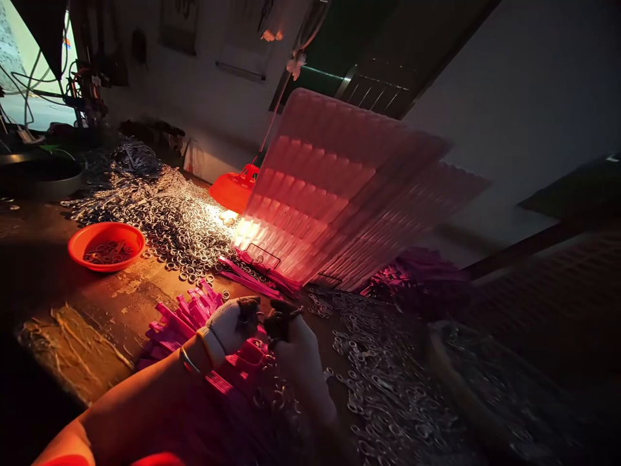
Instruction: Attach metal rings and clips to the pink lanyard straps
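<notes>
left hand (237, 321) + right hand (297, 346) | fingers curled, can't tell on what | among near pink straps (167, 327) | steady both, angle toward far red lamp (233, 191)

hands (233, 323): pale gloves (212, 346), dark fingertips (250, 301) | left arm (140, 385): thin shiny bangle (188, 362) | red cloth (63, 461)

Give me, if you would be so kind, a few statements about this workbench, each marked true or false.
1. The orange-red bowl stands beside the pile of metal rings. True.
2. The bowl is empty. False: small pieces lie in it.
3. The lamp is lit. True.
4. The left hand and right hand are close together. True.
5. The bracelet is on the right wrist. False: it is on the left.
6. The strips beside the left hand are green. False: they look pink.
</notes>
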A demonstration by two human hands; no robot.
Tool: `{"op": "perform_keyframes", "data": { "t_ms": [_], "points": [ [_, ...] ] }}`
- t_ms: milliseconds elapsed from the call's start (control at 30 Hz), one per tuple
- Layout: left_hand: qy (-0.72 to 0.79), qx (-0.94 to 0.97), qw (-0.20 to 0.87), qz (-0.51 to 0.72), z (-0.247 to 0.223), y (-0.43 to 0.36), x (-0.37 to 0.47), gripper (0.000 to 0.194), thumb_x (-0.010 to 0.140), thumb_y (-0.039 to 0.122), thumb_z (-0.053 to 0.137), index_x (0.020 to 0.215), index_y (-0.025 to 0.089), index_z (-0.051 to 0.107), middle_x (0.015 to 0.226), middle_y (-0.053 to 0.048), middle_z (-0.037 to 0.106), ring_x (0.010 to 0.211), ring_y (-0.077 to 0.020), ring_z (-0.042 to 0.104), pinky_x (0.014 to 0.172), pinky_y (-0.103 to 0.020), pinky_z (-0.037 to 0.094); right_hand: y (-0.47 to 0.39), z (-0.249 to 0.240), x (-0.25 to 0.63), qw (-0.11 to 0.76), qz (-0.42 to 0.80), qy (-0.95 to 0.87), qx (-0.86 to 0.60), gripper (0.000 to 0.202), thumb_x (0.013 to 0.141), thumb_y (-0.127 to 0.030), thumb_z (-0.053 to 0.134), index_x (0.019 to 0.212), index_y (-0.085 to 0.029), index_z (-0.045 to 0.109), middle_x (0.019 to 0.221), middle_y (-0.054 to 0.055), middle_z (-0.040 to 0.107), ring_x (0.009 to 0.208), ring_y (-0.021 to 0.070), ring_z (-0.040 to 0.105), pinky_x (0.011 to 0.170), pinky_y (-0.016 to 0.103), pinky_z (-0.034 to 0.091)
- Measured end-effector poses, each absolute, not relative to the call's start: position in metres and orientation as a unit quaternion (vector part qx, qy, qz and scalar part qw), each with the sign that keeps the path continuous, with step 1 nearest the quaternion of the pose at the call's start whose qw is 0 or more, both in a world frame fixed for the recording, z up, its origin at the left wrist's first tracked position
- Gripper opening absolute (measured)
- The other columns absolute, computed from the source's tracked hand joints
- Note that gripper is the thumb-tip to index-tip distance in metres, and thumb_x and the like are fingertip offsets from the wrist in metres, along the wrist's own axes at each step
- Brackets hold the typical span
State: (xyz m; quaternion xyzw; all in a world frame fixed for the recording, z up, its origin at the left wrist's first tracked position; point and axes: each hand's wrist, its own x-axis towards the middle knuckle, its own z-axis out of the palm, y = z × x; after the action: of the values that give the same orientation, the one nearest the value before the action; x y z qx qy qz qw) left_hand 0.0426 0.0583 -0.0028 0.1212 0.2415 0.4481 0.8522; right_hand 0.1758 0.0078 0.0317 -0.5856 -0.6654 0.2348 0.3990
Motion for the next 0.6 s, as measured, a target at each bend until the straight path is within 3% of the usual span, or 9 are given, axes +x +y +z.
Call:
{"op": "perform_keyframes", "data": {
  "t_ms": [133, 367, 533, 600],
  "points": [
    [0.268, 0.257, 0.842, 0.391, -0.003, 0.041, 0.034, 0.016, 0.070, 0.014, 0.072, 0.085, 0.010, 0.067, 0.063, -0.003, 0.062, 0.042, -0.0073, 0.051, 0.034, -0.015, 0.025, 0.007, 0.033, 0.185, 0.376, 0.231, -0.669, -0.598, 0.055, 0.066, -0.012, 0.046, 0.119, -0.016, 0.061, 0.102, 0.008, 0.070, 0.092, 0.0229, 0.063, 0.082, 0.036, 0.051],
    [0.314, 0.418, 0.782, 0.341, 0.000, 0.027, 0.030, 0.020, 0.073, 0.029, 0.069, 0.066, 0.014, 0.060, 0.047, 0.001, 0.051, 0.036, -0.0070, 0.042, 0.035, -0.018, 0.025, -0.008, 0.030, 0.184, 0.302, 0.147, -0.714, -0.614, 0.040, 0.072, -0.008, 0.040, 0.097, -0.019, 0.069, 0.101, 0.010, 0.070, 0.093, 0.0239, 0.064, 0.084, 0.036, 0.049],
    [0.368, 0.515, 0.697, 0.337, 0.009, 0.030, 0.024, 0.034, 0.081, 0.040, 0.063, 0.059, 0.016, 0.053, 0.044, 0.004, 0.045, 0.036, -0.0058, 0.038, 0.035, -0.018, 0.025, -0.010, 0.041, 0.197, 0.267, 0.171, -0.714, -0.624, 0.046, 0.082, -0.012, 0.042, 0.123, -0.019, 0.062, 0.119, 0.012, 0.068, 0.111, 0.0255, 0.062, 0.092, 0.037, 0.048],
    [0.397, 0.583, 0.632, 0.322, 0.015, 0.034, 0.022, 0.029, 0.080, 0.034, 0.063, 0.058, 0.016, 0.053, 0.044, 0.003, 0.047, 0.037, -0.0068, 0.042, 0.036, -0.018, 0.026, -0.009, 0.045, 0.201, 0.259, 0.194, -0.719, -0.615, 0.050, 0.082, -0.014, 0.045, 0.131, -0.018, 0.056, 0.125, 0.013, 0.066, 0.113, 0.0249, 0.060, 0.092, 0.036, 0.048]
  ]
}}
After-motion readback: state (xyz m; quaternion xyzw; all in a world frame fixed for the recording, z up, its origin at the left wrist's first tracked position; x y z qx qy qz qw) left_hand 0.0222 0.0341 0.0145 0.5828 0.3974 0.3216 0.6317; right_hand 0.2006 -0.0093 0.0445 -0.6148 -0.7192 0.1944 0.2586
